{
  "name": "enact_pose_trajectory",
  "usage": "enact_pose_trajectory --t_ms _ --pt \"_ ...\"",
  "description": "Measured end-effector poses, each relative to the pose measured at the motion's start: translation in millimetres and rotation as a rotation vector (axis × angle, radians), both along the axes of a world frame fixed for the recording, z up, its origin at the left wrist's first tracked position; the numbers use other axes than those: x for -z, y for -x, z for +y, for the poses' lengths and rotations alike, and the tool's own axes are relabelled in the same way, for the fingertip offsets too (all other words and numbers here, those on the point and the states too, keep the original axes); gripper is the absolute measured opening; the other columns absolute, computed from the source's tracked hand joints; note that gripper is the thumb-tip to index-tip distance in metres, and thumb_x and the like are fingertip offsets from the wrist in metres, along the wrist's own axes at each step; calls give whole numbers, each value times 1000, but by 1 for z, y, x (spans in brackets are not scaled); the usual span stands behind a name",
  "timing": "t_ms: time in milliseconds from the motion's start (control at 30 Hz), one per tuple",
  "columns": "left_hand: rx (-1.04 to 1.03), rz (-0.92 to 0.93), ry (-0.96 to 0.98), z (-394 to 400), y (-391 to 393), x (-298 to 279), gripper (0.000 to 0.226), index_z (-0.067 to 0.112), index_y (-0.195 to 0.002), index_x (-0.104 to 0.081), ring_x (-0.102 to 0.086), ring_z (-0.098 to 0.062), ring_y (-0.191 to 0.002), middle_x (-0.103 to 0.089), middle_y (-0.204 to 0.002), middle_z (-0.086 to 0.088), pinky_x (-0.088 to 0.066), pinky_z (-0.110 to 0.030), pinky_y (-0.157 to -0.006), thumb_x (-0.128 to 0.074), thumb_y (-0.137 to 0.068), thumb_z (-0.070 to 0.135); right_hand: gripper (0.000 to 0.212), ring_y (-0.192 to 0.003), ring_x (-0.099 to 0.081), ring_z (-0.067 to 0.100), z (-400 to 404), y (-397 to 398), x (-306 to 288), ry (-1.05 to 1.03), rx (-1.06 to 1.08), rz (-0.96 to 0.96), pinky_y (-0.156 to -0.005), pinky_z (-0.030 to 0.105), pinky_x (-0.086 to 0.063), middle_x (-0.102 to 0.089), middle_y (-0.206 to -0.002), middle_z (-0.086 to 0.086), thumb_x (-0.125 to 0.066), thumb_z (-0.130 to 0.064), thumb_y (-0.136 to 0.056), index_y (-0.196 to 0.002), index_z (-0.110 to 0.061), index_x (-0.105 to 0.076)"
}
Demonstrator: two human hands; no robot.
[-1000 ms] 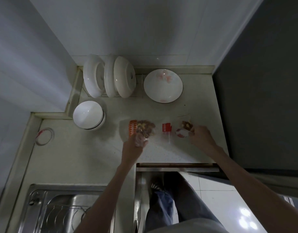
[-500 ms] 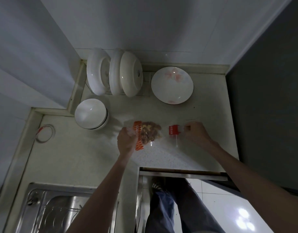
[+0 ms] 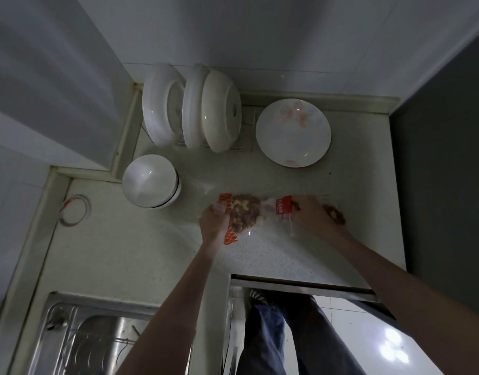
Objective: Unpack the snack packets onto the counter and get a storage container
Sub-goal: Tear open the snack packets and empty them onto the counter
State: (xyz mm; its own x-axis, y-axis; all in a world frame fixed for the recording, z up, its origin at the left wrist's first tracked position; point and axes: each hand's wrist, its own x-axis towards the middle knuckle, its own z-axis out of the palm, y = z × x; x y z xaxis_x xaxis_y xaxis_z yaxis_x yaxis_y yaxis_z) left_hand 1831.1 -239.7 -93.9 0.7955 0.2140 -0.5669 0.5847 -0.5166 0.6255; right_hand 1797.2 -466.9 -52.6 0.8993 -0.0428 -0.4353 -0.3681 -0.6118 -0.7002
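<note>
Between both hands: snack pkt (image 3: pixel 243 215)

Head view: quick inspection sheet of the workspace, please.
Surface: pale speckled counter, dim light.
Job's things: clear nut packet with orange print; red-labelled packet; a third snack packet partly behind the right hand. No storage container seen.
Clutter: upturned bowl, dishes in rack, flowered plate, ring.
Hands: left hand grips nut packet; right hand pinches red-labelled packet.
Cables: nothing seen.
Surroundings: sink, tiled walls.
</note>
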Motion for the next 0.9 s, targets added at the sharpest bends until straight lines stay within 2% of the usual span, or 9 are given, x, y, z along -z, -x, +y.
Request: enact_pose_trajectory --t_ms 100,200,267,367,467,600,767,833,900 --pt "-41 0 23 1 -1 3 34 6 -102 -64 -71 -24 -81 -71 -94 -10 -60 -41 -77 -61 -93 38 26 -63 -38 17 3 -7 0 -80 18 41 -62 27 -30 -42 -67 11 -45 1 -92 -67 -5 -47" --pt "-56 -10 8 -1 0 5 36 6 -106 -62 -70 -25 -85 -70 -98 -11 -59 -43 -80 -62 -92 38 33 -75 -53 16 13 -14 0 -38 -69 26 -73 18 -40 -58 -74 9 -50 8 -85 -62 -15 -55" --pt "-84 -32 25 -2 2 6 28 10 -100 -62 -70 -21 -81 -70 -97 -9 -60 -41 -77 -61 -93 36 28 -81 -61 24 21 -19 1 8 -139 44 -72 12 -39 -67 -80 16 -49 11 -81 -68 -9 -64" --pt "-113 -47 42 -2 4 7 25 13 -95 -62 -70 -19 -76 -71 -91 -5 -61 -41 -73 -63 -92 37 18 -84 -64 27 27 -29 5 44 -139 49 -69 16 -39 -70 -86 21 -52 7 -79 -76 4 -70" --pt "-113 -49 79 0 6 10 25 12 -95 -64 -72 -20 -74 -71 -87 -4 -61 -44 -71 -65 -90 37 20 -74 -60 19 33 -33 6 30 -146 77 -67 15 -40 -68 -78 17 -52 6 -79 -71 2 -70" --pt "-109 -65 89 2 6 14 16 19 -88 -62 -71 -15 -70 -72 -88 -4 -61 -36 -67 -68 -89 35 25 -58 -49 13 48 -35 13 78 -171 165 -54 24 -38 -52 -59 7 -49 0 -81 -58 -5 -55" --pt "-204 -23 174 7 3 15 21 13 -95 -69 -71 -10 -63 -73 -83 -1 -56 -24 -53 -77 -82 27 36 -39 -40 8 57 -40 21 24 -61 266 -32 14 -27 -40 -42 -2 -47 -1 -83 -50 -13 -41" --pt "-219 -13 173 7 2 16 19 13 -94 -69 -71 -9 -59 -72 -82 -1 -54 -20 -49 -77 -81 25 37 -30 -42 5 52 -37 22 -25 -6 310 -32 14 -30 -41 -32 -5 -49 -1 -86 -50 -9 -46" --pt "-242 -12 181 7 1 18 18 13 -91 -68 -72 -13 -61 -73 -84 -4 -58 -27 -54 -78 -81 26 33 -32 -46 3 46 -32 24 -85 49 314 -40 20 -38 -48 -41 -3 -53 -1 -90 -57 -7 -54"
